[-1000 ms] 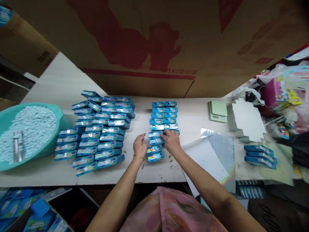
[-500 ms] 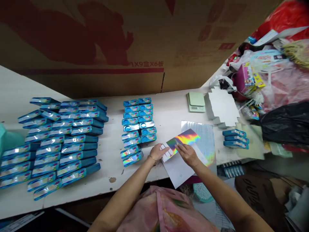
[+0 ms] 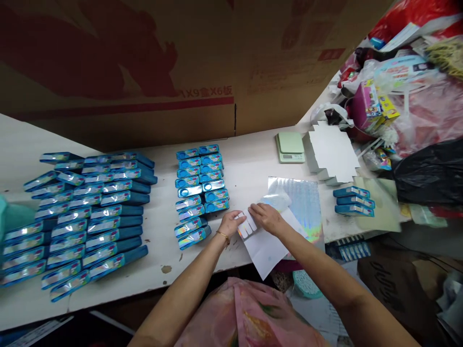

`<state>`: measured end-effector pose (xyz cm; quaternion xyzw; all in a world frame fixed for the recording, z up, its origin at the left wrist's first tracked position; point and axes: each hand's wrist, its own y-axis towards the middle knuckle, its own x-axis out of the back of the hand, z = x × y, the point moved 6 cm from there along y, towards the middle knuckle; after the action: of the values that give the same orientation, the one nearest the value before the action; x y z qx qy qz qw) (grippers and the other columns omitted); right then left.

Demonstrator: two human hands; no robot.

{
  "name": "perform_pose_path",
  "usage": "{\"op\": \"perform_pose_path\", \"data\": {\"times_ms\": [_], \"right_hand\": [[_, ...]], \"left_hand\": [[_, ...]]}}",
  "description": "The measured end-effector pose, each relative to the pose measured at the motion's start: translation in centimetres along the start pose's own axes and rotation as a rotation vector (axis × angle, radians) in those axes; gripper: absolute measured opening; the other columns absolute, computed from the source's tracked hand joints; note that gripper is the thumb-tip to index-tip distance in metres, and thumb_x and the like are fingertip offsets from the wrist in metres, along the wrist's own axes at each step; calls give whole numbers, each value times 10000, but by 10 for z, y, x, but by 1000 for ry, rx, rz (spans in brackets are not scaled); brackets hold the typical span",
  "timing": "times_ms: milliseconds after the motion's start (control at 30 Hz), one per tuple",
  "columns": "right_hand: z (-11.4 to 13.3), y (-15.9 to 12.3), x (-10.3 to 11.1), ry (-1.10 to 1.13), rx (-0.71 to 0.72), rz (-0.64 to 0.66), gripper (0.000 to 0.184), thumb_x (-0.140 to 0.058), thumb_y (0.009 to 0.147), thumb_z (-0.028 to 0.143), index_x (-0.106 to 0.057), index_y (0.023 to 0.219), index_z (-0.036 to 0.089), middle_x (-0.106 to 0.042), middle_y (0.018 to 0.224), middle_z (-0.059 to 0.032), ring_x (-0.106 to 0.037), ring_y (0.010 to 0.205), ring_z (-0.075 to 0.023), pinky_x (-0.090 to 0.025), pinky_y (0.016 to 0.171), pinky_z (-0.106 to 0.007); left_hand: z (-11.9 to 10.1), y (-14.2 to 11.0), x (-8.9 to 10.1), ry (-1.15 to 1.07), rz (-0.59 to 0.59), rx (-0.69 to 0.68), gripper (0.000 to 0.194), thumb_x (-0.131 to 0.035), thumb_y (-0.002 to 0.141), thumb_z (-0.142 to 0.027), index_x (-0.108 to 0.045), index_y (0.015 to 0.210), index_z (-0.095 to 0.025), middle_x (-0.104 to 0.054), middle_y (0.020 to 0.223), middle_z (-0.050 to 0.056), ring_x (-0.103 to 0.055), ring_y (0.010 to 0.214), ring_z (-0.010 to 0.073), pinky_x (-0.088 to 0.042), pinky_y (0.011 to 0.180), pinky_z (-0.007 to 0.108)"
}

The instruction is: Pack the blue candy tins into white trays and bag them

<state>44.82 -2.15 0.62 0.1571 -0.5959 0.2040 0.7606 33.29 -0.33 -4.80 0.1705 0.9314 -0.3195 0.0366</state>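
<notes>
Pinched at its left edge by my left hand (image 3: 230,224) is a small white sheet (image 3: 248,230) marked off in strips like labels. The fingers of my right hand (image 3: 266,219) are drawn together at the upper right corner of this sheet; whether they grip the sheet or a strip from it is hidden. Below both hands lies a larger white paper (image 3: 265,253), jutting over the table's front edge. A shiny silver holographic sheet (image 3: 298,197) lies behind and right of it. Glossy clear film (image 3: 278,198) shows just beyond my right hand.
Two columns of blue boxes (image 3: 191,210) stand left of my hands, with a larger group of blue boxes (image 3: 119,226) farther left. A green scale (image 3: 291,146), white carton (image 3: 334,152) and several blue boxes (image 3: 353,201) are right. A big cardboard box (image 3: 162,115) walls the back.
My right hand has moved left and up to the small sheet's corner. The rainbow glare across the sheet's upper part is gone. The view has shifted slightly.
</notes>
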Motion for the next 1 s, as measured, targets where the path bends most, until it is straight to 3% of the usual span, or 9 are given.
{"op": "perform_pose_path", "data": {"times_ms": [100,200,300,400,533,633,800,1000], "right_hand": [[4,-9,12,36,-39,-70,250,-377,845,154,-560,1013,179,-551,1059,-98,-489,872,-175,-393,724,-315],[9,-12,44,121,-167,-76,177,-424,824,191,-599,854,190,-566,1002,-85,-499,859,-172,-392,722,-301],[9,-6,80,309,-349,-75,142,-452,782,178,-593,780,199,-574,883,-50,-513,783,-149,-398,668,-268],[5,6,96,586,-518,-132,119,-480,726,174,-583,670,194,-562,732,-6,-505,650,-116,-386,583,-242],[3,24,70,1076,-767,-143,117,-538,674,266,-584,619,174,-515,530,26,-462,503,-99,-351,456,-219],[16,40,49,1295,-867,-140,161,-575,641,321,-598,641,161,-493,466,38,-448,462,-91,-316,402,-198],[50,76,31,1428,-860,-144,187,-623,587,332,-596,614,149,-495,468,41,-430,433,-73,-267,364,-179],[83,117,10,1421,-856,-110,224,-641,555,367,-588,598,154,-476,427,51,-407,395,-73,-239,355,-187]], "left_hand": [[4,4,3,22,-33,4,217,-648,529,-306,-647,674,-144,-622,558,14,-547,488,139,-440,515,269],[6,12,11,88,-120,-29,150,-667,501,-271,-638,605,-166,-622,561,12,-566,554,165,-451,573,293],[1,11,18,144,-213,-87,181,-687,477,-224,-650,651,-188,-661,755,50,-574,819,221,-429,755,330],[-14,-8,17,94,-246,-194,318,-665,549,-288,-650,851,-193,-617,1019,77,-495,1031,226,-367,876,332],[-34,-42,21,-334,-231,-157,455,-506,704,-470,-574,1032,-162,-610,1009,94,-564,910,182,-414,784,308],[-49,-58,42,-498,-307,-91,465,-558,660,-499,-591,959,-144,-627,859,67,-579,746,134,-423,652,247],[-62,-71,95,-551,-422,-72,483,-544,633,-561,-606,846,-132,-600,737,32,-558,647,103,-410,573,219],[-66,-73,150,-484,-532,-142,456,-699,530,-384,-577,897,-141,-585,717,-13,-534,593,67,-375,534,187]]}}
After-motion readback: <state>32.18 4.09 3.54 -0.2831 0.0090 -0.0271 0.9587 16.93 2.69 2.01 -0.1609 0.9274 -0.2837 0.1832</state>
